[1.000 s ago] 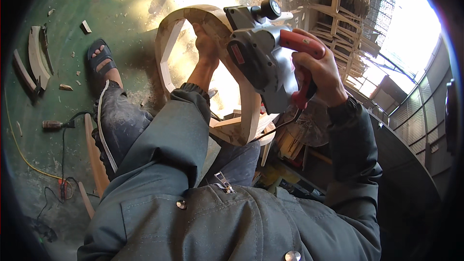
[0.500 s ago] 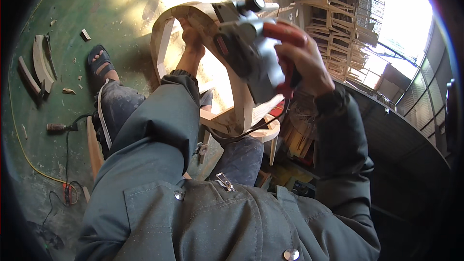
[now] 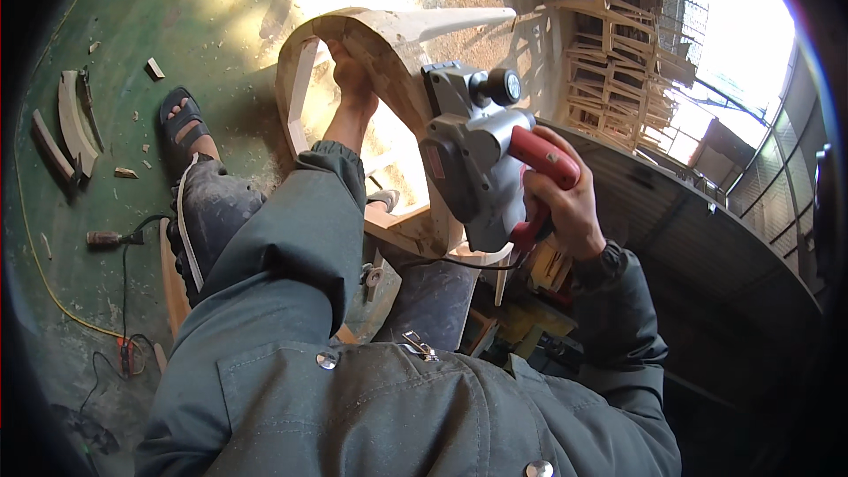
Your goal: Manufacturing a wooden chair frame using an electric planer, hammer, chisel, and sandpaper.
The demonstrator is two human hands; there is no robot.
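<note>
My right hand (image 3: 570, 203) is closed round the red rear handle of a grey handheld electric planer (image 3: 486, 146) with a black front knob. The planer is at the right side of a curved wooden chair frame (image 3: 389, 57); whether its base touches the wood is hidden. Inside the frame's curve, my left hand (image 3: 355, 88) grips the curved rail, its fingers partly hidden behind the wood. A dark cord (image 3: 433, 261) trails under the planer across my leg.
Curved wood offcuts (image 3: 78, 128) and small chips lie on the green floor at left. A tool with a wooden handle (image 3: 104, 238) and cables are nearer. Stacked wooden chair frames (image 3: 609, 62) stand at far right. My sandalled foot (image 3: 190, 119) is left of the frame.
The planer in my right hand has moved toward me and slightly right along the frame, uncovering the pale far arm of the wood. My left hand keeps its hold in the same place.
</note>
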